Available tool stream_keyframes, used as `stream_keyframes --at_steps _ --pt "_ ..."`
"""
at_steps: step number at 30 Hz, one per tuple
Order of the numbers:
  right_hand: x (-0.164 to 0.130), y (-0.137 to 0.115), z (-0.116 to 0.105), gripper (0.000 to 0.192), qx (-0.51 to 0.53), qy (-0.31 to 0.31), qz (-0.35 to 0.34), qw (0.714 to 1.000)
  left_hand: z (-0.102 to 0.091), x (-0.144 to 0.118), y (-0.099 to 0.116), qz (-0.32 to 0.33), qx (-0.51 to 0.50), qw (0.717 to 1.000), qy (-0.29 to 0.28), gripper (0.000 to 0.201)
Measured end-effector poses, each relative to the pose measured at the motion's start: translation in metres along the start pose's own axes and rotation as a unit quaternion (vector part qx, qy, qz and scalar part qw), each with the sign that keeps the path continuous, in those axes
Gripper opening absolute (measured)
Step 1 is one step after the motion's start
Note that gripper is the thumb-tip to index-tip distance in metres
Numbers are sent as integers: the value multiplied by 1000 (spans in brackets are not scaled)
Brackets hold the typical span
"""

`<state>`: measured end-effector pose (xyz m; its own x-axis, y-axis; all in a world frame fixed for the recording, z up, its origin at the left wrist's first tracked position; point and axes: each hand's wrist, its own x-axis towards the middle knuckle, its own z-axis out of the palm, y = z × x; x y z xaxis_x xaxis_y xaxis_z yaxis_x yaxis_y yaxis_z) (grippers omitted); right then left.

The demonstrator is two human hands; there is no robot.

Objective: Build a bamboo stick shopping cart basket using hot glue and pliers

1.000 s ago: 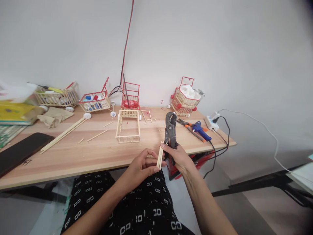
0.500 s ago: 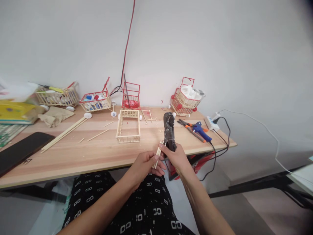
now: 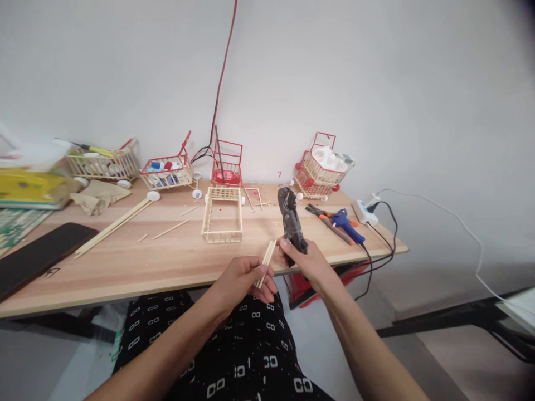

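Between the thumb and fingers of my left hand (image 3: 246, 277) is a small bundle of short wooden sticks (image 3: 266, 262), tilted up and to the right in front of the table edge. My right hand (image 3: 304, 257) is wrapped round the handles of a black hand tool (image 3: 291, 220), which looks like a ratchet cutter or crimper, its head pointing up and away from me. The tool and the sticks are slightly apart. Beyond them on the table sits an open wooden-stick basket frame (image 3: 222, 238) with white wheels at its sides.
Orange-handled pliers (image 3: 334, 227) and a blue glue gun (image 3: 346, 224) lie right, near a power strip (image 3: 364, 213). Small stick carts (image 3: 165, 175) line the wall. Long sticks (image 3: 112, 228), a phone (image 3: 50, 253) and brown paper (image 3: 100, 196) are on the left.
My hands have moved apart. The right hand with the black tool has drawn away to the right from the sticks, and the left hand has shifted slightly left with the bundle.
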<state>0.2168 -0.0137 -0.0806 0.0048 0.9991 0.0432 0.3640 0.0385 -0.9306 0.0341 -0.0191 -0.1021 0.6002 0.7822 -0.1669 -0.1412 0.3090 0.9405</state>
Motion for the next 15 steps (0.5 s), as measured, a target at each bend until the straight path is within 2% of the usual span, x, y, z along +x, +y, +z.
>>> stream_keyframes --at_steps 4,8,12,15 --pt "-6 -7 -31 53 -6 -83 27 996 -9 -7 7 26 37 999 4 35" --pt "-23 -6 -55 59 -43 -188 87 977 -14 -12 14 36 69 997 -1 30" --pt "-38 -5 -62 63 -39 -232 134 963 -11 -13 19 58 131 990 11 28" --pt "-43 -6 -62 65 -57 -250 120 959 -8 -13 21 77 191 978 39 27"
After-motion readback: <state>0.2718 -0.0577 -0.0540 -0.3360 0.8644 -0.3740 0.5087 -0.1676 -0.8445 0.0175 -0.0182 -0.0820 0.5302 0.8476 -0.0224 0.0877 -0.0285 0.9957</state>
